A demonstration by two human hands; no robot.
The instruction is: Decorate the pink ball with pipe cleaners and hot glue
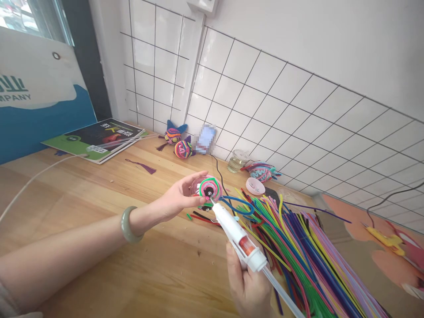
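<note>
Gripping white glue gun (232,227) in closed right hand (250,285), with nozzle at black centre of coiled pink-and-green craft piece (217,187), held between thumb and fingers of left hand (179,194). Noted to right of both grips, on wooden table (149,269): multicoloured pipe cleaners (318,260). Logged beyond grips, near tiled wall (251,97): phone (205,139), glass jar (237,162), pink dish (255,186).

White wall (318,39), black-lined tiles (251,99); bright window (24,15), upper left.
</note>
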